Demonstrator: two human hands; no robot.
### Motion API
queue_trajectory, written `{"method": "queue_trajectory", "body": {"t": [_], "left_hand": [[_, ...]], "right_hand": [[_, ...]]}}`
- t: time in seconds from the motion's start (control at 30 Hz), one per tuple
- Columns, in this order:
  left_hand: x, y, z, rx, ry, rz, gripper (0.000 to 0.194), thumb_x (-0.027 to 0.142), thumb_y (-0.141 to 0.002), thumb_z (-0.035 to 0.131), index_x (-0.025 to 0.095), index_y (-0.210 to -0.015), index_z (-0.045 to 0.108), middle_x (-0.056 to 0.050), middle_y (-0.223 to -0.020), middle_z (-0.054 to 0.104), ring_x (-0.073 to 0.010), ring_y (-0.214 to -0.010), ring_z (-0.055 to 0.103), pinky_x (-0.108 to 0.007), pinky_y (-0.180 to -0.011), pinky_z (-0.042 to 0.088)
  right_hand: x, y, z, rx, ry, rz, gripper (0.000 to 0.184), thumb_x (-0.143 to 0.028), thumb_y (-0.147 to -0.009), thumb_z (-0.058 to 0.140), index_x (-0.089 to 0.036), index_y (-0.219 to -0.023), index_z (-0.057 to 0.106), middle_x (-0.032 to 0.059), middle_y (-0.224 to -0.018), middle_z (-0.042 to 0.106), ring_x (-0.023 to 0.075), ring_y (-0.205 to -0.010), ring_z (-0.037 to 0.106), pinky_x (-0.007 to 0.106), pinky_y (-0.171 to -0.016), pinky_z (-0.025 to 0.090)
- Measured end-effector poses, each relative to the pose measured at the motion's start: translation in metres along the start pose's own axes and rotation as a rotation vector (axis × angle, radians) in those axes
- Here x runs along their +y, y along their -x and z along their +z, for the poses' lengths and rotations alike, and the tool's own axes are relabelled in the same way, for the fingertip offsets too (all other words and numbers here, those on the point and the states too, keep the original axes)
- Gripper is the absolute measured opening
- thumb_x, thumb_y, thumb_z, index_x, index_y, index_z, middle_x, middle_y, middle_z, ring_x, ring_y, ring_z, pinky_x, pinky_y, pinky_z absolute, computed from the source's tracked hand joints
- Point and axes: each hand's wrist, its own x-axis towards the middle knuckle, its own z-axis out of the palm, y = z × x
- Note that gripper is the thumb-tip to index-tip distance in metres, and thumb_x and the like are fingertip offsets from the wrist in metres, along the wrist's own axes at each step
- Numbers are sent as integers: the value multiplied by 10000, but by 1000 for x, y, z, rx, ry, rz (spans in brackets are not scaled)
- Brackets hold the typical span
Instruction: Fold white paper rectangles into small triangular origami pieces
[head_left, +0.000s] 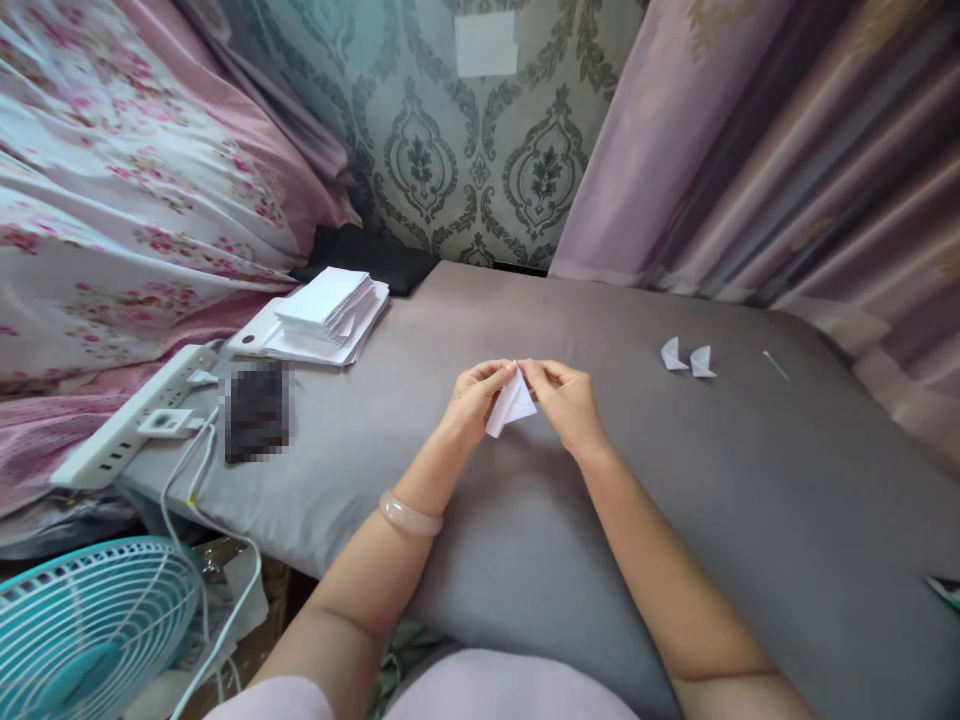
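A small piece of folded white paper (514, 405) is held up between my two hands, a little above the grey cloth surface. My left hand (478, 392) pinches its upper left side, thumb on the near face. From the other side, my right hand (562, 395) grips the top corner between thumb and fingertips. Both sets of fingertips almost meet at the paper's upper point. Several creases show, and the lower end hangs free. Off to the right, two small folded paper shapes (688, 358) stand side by side on the cloth.
At the back left, a stack of white paper (330, 310) lies beside a black item (367, 258). A white power strip (142, 410) with cables runs along the left edge, near a blurred dark object (257, 410). A turquoise fan (97, 630) stands lower left. A thin stick (776, 365) lies far right.
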Motion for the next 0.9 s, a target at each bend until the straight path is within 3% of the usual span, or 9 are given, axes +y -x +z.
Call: {"method": "queue_trajectory", "body": {"t": [0.07, 0.13, 0.3, 0.5, 0.67, 0.8, 0.9], "left_hand": [[-3, 1, 2, -8, 8, 48, 340, 341, -567, 861, 149, -765, 663, 5, -672, 651, -100, -584, 585, -243, -586, 466], [-3, 1, 2, -13, -12, 82, 316, 352, -592, 848, 154, -765, 672, 10, -669, 645, -92, -586, 573, -234, -581, 448], [-3, 2, 2, -1, -50, 139, 264, 343, -619, 831, 152, -732, 688, 12, -668, 635, -64, -583, 533, -211, -585, 416], [-9, 1, 2, 20, -30, 109, 295, 375, -616, 824, 155, -758, 688, 4, -667, 630, -86, -580, 538, -233, -573, 409], [-11, -2, 0, 21, -85, 139, 266, 376, -646, 798, 148, -744, 703, -7, -682, 638, -82, -617, 539, -224, -613, 407], [-8, -1, 0, 8, -120, 144, 261, 369, -647, 799, 140, -697, 683, -4, -655, 617, -79, -608, 524, -226, -625, 407], [-7, 1, 2, 34, -170, 212, 245, 346, -650, 793, 139, -690, 668, 5, -651, 607, -76, -603, 506, -230, -630, 403]], "right_hand": [[2, -3, 0, 2, -182, 177, 339, -500, -769, 644, -176, -820, 730, 54, -739, 701, 173, -685, 643, 318, -664, 513], [2, -4, -1, -12, -260, 236, 331, -506, -717, 697, -180, -773, 722, 39, -695, 694, 162, -644, 631, 312, -650, 509], [-1, -2, -1, 8, -228, 181, 310, -479, -659, 753, -185, -754, 729, 42, -726, 715, 158, -673, 635, 305, -673, 504], [8, -3, 1, 13, -137, 134, 313, -473, -711, 707, -177, -810, 736, 58, -781, 738, 161, -670, 648, 305, -656, 506], [11, -6, -4, 48, 64, 33, 277, -430, -752, 671, -165, -809, 733, 73, -789, 744, 184, -714, 669, 324, -692, 503], [7, -6, -8, -10, 160, -13, 253, -404, -782, 632, -166, -784, 718, 60, -753, 734, 175, -686, 658, 319, -676, 491], [7, -5, -7, -46, 104, 5, 253, -413, -772, 638, -171, -780, 711, 48, -752, 729, 169, -691, 653, 309, -669, 492]]}}
